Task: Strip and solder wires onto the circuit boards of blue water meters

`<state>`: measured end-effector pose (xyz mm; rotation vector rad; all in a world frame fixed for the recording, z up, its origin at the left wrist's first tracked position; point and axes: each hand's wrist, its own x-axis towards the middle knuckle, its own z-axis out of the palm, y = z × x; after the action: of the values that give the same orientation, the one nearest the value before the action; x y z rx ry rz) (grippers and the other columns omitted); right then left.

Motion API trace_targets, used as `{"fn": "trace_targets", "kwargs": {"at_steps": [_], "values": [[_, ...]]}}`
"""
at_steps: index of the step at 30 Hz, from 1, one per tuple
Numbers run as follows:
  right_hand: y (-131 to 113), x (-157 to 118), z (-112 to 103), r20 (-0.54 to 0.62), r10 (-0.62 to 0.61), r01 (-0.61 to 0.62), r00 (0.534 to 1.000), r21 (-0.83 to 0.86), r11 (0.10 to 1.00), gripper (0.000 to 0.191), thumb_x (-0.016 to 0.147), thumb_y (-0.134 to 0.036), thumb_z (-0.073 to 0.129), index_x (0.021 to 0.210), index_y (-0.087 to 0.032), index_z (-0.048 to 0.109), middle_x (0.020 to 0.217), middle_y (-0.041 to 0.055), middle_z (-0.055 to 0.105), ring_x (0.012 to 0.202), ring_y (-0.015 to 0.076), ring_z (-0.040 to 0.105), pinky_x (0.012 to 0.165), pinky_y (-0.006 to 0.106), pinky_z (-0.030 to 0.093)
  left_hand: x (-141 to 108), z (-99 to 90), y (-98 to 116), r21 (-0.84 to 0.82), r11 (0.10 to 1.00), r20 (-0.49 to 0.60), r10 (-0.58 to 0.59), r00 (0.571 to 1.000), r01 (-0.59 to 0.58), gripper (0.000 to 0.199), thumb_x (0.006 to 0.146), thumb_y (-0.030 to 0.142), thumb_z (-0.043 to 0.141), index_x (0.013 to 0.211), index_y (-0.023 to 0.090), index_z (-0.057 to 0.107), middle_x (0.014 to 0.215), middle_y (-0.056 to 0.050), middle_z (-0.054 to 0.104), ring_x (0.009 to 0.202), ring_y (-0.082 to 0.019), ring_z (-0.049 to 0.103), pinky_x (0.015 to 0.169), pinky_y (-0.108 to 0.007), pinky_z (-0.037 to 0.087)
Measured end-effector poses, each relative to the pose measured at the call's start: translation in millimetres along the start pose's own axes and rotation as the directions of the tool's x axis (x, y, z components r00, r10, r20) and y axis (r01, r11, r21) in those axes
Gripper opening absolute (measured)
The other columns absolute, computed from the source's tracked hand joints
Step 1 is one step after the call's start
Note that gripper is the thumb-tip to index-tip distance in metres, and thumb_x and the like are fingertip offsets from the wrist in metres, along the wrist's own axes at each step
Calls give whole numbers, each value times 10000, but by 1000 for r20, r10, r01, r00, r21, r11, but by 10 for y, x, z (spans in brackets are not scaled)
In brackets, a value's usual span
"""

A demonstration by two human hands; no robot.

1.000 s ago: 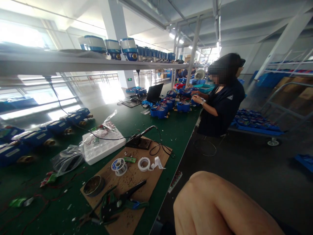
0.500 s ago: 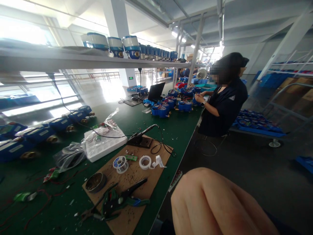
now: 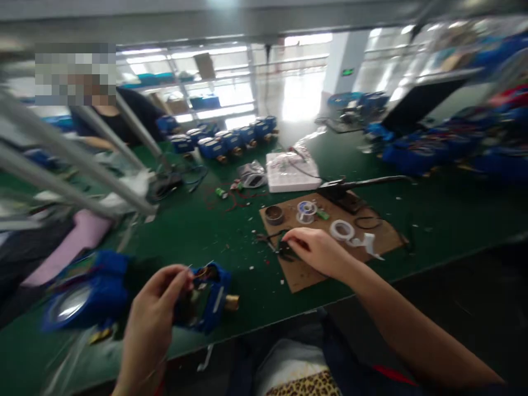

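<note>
My left hand (image 3: 154, 313) pinches a thin wire (image 3: 201, 273) between thumb and fingers. The wire leads into an opened blue water meter (image 3: 212, 302) with a brass fitting, resting at the table's front edge. My right hand (image 3: 315, 248) reaches over a sheet of cardboard (image 3: 299, 280). Its fingers are curled closed on dark-handled pliers (image 3: 284, 250), whose jaws point left; the hand hides much of them, and blur softens the detail. Beside the left hand sits another blue meter (image 3: 88, 300) with a round glass face.
On the cardboard are a solder spool (image 3: 306, 212), a tape roll (image 3: 341, 231), a round tin (image 3: 274, 215) and a soldering iron (image 3: 371, 181) in its stand. Behind stands a white foam tray (image 3: 292, 173). Blue meters (image 3: 223, 143) line the back. A person (image 3: 119, 118) is at far left.
My view has swung left and down to the bench. The hand that was close to the camera is gone from there; both hands now show, at the meter wire and at the pliers.
</note>
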<state>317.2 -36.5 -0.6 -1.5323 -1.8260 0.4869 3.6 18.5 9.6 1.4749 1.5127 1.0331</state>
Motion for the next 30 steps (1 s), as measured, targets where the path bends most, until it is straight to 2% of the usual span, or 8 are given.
{"fn": "trace_targets", "kwargs": {"at_steps": [2, 4, 8, 12, 15, 20, 26, 30], "values": [[131, 104, 188, 23, -11, 14, 1000, -107, 994, 221, 900, -185, 477, 998, -192, 675, 1015, 50, 706, 919, 182, 654, 832, 320, 487, -52, -116, -73, -74, 997, 44, -8, 999, 12, 292, 777, 461, 679, 862, 184, 646, 740, 2, 625, 669, -144, 563, 603, -226, 428], [211, 194, 351, 39, -38, 44, 999, -153, 987, 223, 909, -216, 475, 1008, -196, 673, 1029, 59, 703, 926, 198, 659, 838, 345, 498, -45, -122, -93, -138, 990, 59, 26, 998, -18, 229, 814, 414, 645, 841, 187, 635, 744, -1, 621, 682, -137, 559, 642, -228, 431], [144, 281, 654, 104, -74, 87, 992, -125, 988, 225, 916, -226, 476, 1022, -188, 671, 1037, 68, 697, 938, 203, 659, 847, 356, 509, -37, -71, -76, -218, 976, 88, 50, 995, -30, 158, 840, 339, 625, 840, 181, 619, 745, -1, 613, 668, -121, 545, 637, -222, 418], [-96, 360, 928, 145, -134, 136, 980, -8, 991, 218, 916, -222, 482, 1000, -195, 682, 999, 60, 700, 929, 195, 652, 833, 348, 515, -74, -88, -86, -244, 969, 93, 54, 994, -30, 144, 869, 323, 602, 844, 181, 605, 747, 2, 605, 673, -113, 542, 633, -214, 411], [-307, 447, 1050, 92, -139, 126, 986, 132, 983, 213, 923, -266, 506, 1010, -212, 693, 1002, 53, 698, 929, 184, 645, 839, 335, 513, -71, -103, -97, -253, 967, 111, 57, 992, -28, 142, 875, 319, 595, 840, 181, 599, 746, 3, 600, 669, -112, 542, 635, -219, 419], [-593, 519, 1265, 112, -112, 65, 987, 357, 932, 225, 915, -325, 558, 1021, -232, 733, 1059, 51, 668, 996, 176, 622, 914, 331, 494, -44, -95, -101, -293, 955, 121, 84, 989, -45, 135, 871, 310, 600, 843, 178, 593, 755, 7, 588, 672, -111, 543, 659, -221, 442], [-677, 554, 1602, 44, -23, -5, 999, 558, 830, 172, 873, -356, 633, 949, -261, 754, 1030, 38, 640, 1004, 185, 594, 914, 347, 484, -46, -100, -110, -302, 952, 119, 84, 989, -45, 135, 870, 291, 596, 829, 162, 589, 737, 12, 589, 656, -102, 545, 646, -207, 441], [-699, 571, 1674, 42, -2, -26, 999, 650, 760, 138, 856, -349, 657, 879, -247, 748, 1024, 30, 642, 993, 177, 600, 922, 339, 475, -54, -105, -126, -320, 946, 112, 89, 990, -49, 128, 871, 282, 598, 837, 159, 595, 744, 14, 594, 657, -97, 549, 641, -197, 439]]}}
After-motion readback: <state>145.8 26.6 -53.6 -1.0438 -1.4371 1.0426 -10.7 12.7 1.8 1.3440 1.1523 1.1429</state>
